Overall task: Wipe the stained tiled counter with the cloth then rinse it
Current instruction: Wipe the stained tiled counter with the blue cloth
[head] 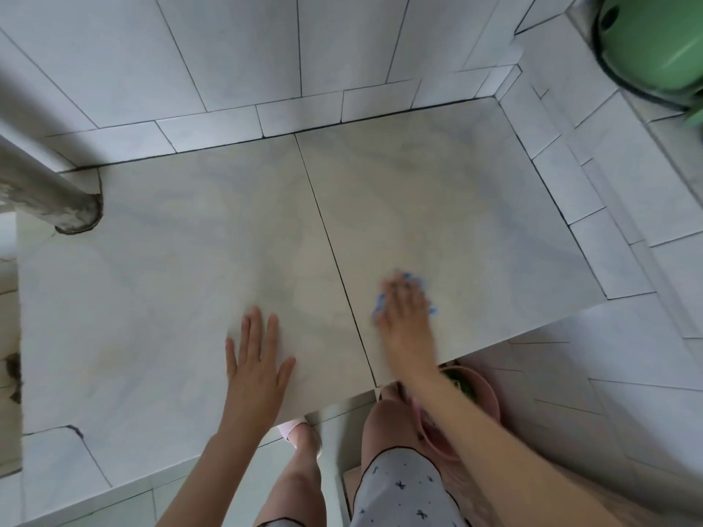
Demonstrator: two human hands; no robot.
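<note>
Right hand, motion-blurred, lies with fingers straight and flat on a soft blue cloth. The cloth is crumpled and mostly hidden, so its long axis cannot be told. It sits on the right tile, near the front edge of the counter. Left hand presses flat, fingers spread wide. The tiles are smooth, pale and marbled, split by a dark grout line. A rough grey pipe stands left; a round pink basin sits below.

Blue cloth; pale grey marbled counter; green tub; pink basin; bow-patterned grey shorts.
</note>
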